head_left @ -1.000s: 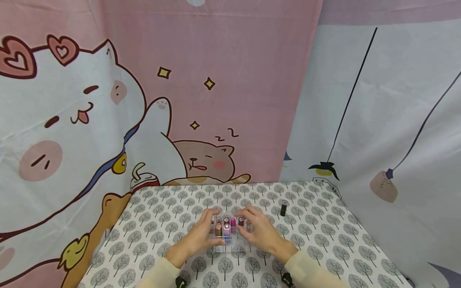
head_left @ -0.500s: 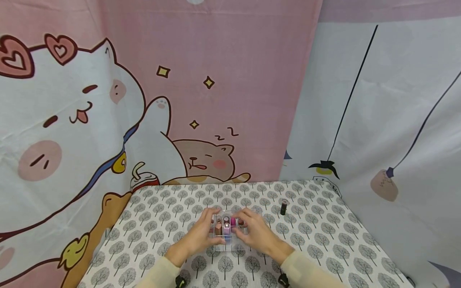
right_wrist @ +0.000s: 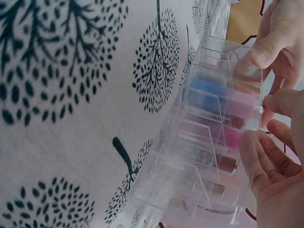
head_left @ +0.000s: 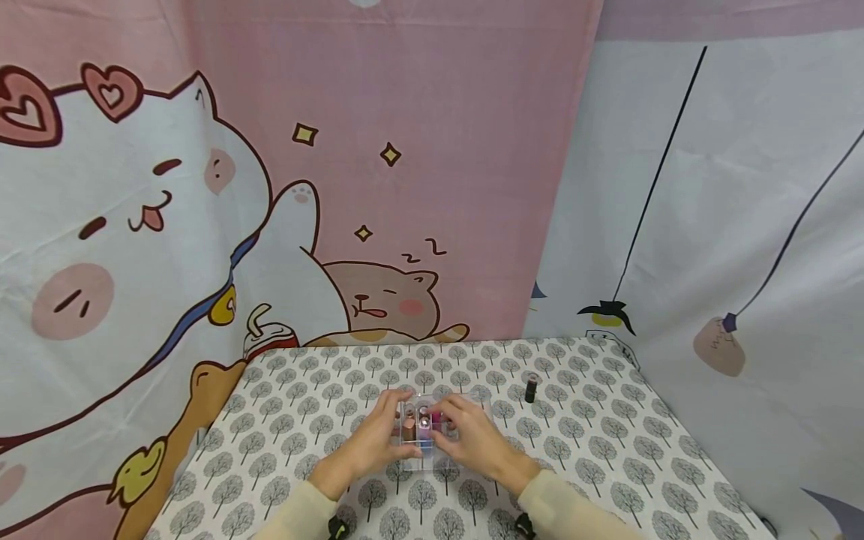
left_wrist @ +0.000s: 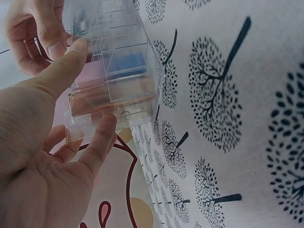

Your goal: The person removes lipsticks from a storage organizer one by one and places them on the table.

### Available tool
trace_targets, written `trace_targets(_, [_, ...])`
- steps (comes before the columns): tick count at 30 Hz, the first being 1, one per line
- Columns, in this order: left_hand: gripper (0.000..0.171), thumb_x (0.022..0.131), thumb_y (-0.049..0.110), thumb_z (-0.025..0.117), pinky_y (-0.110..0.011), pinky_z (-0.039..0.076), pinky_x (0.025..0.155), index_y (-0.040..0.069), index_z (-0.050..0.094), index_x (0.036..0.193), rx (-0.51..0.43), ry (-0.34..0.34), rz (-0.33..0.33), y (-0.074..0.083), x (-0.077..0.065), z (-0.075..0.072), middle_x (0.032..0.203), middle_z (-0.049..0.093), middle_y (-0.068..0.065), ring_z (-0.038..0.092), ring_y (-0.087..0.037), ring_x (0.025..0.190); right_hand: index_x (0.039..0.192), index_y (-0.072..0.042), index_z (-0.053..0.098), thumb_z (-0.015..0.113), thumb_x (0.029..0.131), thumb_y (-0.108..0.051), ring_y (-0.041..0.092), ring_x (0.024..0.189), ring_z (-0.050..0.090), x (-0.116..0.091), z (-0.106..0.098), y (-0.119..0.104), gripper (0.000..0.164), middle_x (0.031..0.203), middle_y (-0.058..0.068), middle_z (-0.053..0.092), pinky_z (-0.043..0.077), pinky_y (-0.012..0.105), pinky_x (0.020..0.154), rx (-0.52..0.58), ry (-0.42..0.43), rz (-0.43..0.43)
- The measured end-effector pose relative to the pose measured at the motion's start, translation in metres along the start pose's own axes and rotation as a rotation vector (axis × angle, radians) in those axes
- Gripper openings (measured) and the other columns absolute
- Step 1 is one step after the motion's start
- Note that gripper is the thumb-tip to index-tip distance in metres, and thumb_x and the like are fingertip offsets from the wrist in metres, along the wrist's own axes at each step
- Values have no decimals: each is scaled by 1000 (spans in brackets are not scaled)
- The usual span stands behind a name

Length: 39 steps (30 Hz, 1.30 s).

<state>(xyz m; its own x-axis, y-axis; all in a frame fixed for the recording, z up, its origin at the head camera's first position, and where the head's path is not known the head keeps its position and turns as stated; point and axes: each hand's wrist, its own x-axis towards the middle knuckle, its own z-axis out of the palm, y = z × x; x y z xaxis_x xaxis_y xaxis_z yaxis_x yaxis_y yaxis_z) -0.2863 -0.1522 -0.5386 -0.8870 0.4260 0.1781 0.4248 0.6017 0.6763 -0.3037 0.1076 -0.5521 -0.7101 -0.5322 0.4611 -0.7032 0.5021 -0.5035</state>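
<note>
A clear plastic lipstick organizer [head_left: 445,459] stands on the table, with several lipsticks in its compartments. My left hand [head_left: 373,441] grips its left end, thumb at the near side and fingers at the far side. Over the middle of the organizer is my right hand [head_left: 478,437], its thumb and fingers apart beside a lilac lipstick [right_wrist: 241,103] with a silver tip. A blue piece [right_wrist: 206,92] shows below the lilac one. Next to them stand a brown tube [head_left: 409,429] and a bright pink lipstick [right_wrist: 232,138], the latter partly behind my right fingers.
A black lipstick with a clear cap [head_left: 531,390] stands alone on the tree-print tablecloth [head_left: 324,427], right of and beyond the organizer. Behind the table hangs a pink and white cartoon curtain [head_left: 459,150].
My right hand has moved left along the organizer, from the dark red lipstick past the bright pink one toward the lilac one. My left hand keeps its hold.
</note>
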Motion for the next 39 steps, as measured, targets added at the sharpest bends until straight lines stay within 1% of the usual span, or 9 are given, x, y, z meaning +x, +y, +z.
trace_targets(5, [111, 88, 30, 102, -48, 74, 103, 10, 38, 177, 6, 4, 8, -1, 1, 0, 178, 43, -26, 80, -35, 119, 138, 0, 77, 89, 103, -10, 29, 106, 82, 3, 4, 1, 38, 126, 14, 79, 76, 37, 93, 16, -16, -15])
trace_targets(10, [112, 88, 30, 102, -45, 74, 103, 10, 38, 177, -4, 2, 13, -2, 1, 0, 178, 43, -25, 81, -33, 119, 139, 3, 76, 88, 104, -10, 30, 104, 83, 4, 6, 1, 40, 126, 16, 79, 76, 38, 93, 35, -36, -19])
trace_targets(17, [112, 89, 30, 102, -44, 74, 103, 10, 37, 177, -17, -7, 18, -4, 2, 0, 178, 43, -25, 80, -35, 122, 138, 2, 77, 88, 104, -10, 30, 103, 84, 5, 9, 2, 37, 124, 16, 80, 76, 36, 91, 44, -44, -12])
trace_targets(20, [111, 89, 30, 102, -42, 74, 103, 11, 37, 177, -18, -10, 19, -4, 1, 0, 178, 43, -24, 80, -35, 122, 137, 0, 77, 88, 104, -10, 28, 102, 84, 6, 11, 3, 36, 124, 16, 80, 76, 33, 91, 37, -46, -9])
trace_targets(24, [111, 89, 31, 102, -40, 74, 103, 11, 37, 177, -12, -9, 18, -4, 1, 0, 178, 43, -23, 80, -34, 122, 135, -1, 78, 89, 103, -10, 19, 101, 83, 8, 13, 4, 35, 122, 13, 81, 74, 26, 91, 21, -40, -10])
trace_targets(29, [111, 89, 32, 102, -42, 74, 102, 10, 38, 177, 1, -9, 14, -4, 0, 0, 178, 43, -25, 80, -34, 121, 132, 0, 79, 90, 101, -6, 9, 97, 80, 8, 17, 4, 33, 118, 12, 82, 73, 21, 88, 5, -20, -35])
trace_targets(35, [111, 89, 32, 102, -43, 74, 104, 9, 38, 177, 16, -4, 19, -4, 1, 0, 176, 44, -24, 79, -32, 119, 129, 1, 80, 89, 102, -6, 11, 95, 80, 9, 18, 5, 29, 117, 14, 83, 73, 22, 86, 15, -9, -43])
trace_targets(39, [110, 90, 30, 102, -44, 74, 104, 10, 38, 177, -1, -8, 16, -4, 1, 0, 176, 44, -23, 79, -31, 120, 128, 0, 80, 88, 103, -6, 11, 95, 81, 9, 18, 6, 28, 116, 15, 83, 73, 22, 86, 22, -12, -35])
